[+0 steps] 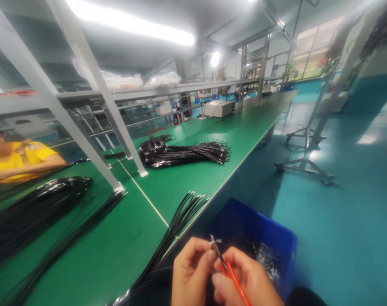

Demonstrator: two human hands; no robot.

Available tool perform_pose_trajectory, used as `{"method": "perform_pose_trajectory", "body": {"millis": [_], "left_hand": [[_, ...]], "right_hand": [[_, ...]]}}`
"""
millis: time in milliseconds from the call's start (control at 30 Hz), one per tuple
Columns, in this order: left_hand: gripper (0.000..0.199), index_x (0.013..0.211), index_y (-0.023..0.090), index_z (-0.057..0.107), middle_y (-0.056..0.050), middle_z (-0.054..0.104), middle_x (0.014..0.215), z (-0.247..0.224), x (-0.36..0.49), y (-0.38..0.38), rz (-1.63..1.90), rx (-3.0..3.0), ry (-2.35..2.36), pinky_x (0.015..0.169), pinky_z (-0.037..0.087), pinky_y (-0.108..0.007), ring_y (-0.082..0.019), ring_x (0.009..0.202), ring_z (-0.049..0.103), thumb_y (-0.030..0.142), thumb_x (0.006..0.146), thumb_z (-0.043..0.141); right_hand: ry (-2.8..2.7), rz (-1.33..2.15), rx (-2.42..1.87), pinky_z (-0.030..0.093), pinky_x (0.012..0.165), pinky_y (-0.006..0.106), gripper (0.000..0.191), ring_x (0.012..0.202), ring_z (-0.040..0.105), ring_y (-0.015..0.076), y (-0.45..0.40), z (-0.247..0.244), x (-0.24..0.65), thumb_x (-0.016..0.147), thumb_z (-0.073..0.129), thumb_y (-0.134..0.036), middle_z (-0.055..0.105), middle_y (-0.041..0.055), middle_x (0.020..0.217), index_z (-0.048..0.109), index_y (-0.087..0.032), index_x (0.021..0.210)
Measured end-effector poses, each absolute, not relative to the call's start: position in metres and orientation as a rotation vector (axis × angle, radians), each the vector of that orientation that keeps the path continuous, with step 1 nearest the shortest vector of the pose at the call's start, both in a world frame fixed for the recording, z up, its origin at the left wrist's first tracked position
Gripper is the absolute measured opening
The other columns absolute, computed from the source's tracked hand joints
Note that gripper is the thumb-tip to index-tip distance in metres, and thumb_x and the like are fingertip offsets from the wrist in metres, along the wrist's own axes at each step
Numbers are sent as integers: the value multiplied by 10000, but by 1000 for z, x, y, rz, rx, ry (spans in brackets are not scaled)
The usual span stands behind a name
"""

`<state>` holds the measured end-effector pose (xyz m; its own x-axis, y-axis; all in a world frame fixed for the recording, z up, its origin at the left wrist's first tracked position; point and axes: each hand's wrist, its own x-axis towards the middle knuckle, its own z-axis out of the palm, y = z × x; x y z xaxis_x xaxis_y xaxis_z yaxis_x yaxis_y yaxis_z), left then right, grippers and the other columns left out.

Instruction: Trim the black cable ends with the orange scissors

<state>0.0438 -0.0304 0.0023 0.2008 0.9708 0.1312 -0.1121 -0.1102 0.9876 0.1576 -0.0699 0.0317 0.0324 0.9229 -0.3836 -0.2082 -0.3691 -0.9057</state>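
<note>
My left hand is closed in a pinch at the lower middle, holding the stripped end of a black cable. Close on its right, my right hand wraps round a tool with red handles. The tool's dark metal tip is at the cable end, between the two hands. A bundle of black cables with pale ends lies along the green table's edge, just left of my hands.
A blue bin with scraps stands below my hands. Black cable bundles lie on the green table, among grey shelf posts. A person in yellow is at the far left. A wheeled stand is on the right.
</note>
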Motion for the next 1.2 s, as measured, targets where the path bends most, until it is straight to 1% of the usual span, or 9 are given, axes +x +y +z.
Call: {"method": "perform_pose_trajectory", "body": {"millis": [200,300,400,533,667,767,867,1033,1200], "left_hand": [[97,735,185,695,13,660,664,1,45,-30,1179,1386,983,591,470,-181,-129,623,590,252,795,658],[100,727,184,693,9,664,660,3,45,-29,1167,1408,983,586,467,-185,-136,623,594,249,793,654],[101,708,179,688,9,653,640,4,46,-30,1168,1388,990,570,460,-190,-136,600,582,247,778,664],[98,717,176,692,16,624,610,2,48,-29,1174,1321,1051,517,437,-186,-121,543,535,265,759,684],[132,698,168,686,21,588,583,-1,51,-28,1221,1285,1102,498,438,-191,-117,516,517,286,758,683],[130,700,167,688,7,607,611,-3,53,-28,1247,1309,1099,508,452,-198,-128,534,537,280,763,674],[106,706,171,686,-2,627,634,-3,53,-30,1255,1368,1095,527,463,-206,-143,563,565,253,768,662],[91,693,180,674,-7,636,638,-4,56,-32,1269,1436,1117,566,475,-224,-164,600,596,212,770,637],[105,645,183,664,2,623,600,-1,63,-34,1324,1400,1166,542,460,-224,-160,559,581,221,741,643]], "right_hand": [[-874,1550,-1441,266,360,177,177,337,407,53,-68,20,163,629,621,-271,560,-64,447,490,-198,722],[-890,1544,-1449,295,373,177,179,352,426,63,-69,18,164,635,637,-263,565,-62,448,500,-197,730],[-887,1496,-1378,308,385,175,188,356,438,65,-70,17,164,636,643,-282,529,-81,440,479,-208,686],[-828,1550,-1334,242,352,171,229,319,340,46,-71,14,168,655,653,-335,483,-107,413,457,-222,688],[-755,1621,-1194,279,418,175,186,416,379,58,-73,9,175,575,669,-241,478,-91,476,503,-200,647],[-826,1622,-1239,295,430,180,157,402,398,58,-73,8,175,573,645,-202,487,-88,466,498,-198,626],[-855,1581,-1345,270,388,170,168,352,381,50,-71,10,173,607,632,-225,486,-100,421,468,-212,642],[-842,1618,-1419,170,313,153,175,293,304,24,-66,20,173,643,633,-272,545,-81,416,471,-213,677],[-878,1603,-1454,182,317,151,175,301,337,42,-66,20,176,666,631,-298,554,-64,400,477,-216,675]]}}
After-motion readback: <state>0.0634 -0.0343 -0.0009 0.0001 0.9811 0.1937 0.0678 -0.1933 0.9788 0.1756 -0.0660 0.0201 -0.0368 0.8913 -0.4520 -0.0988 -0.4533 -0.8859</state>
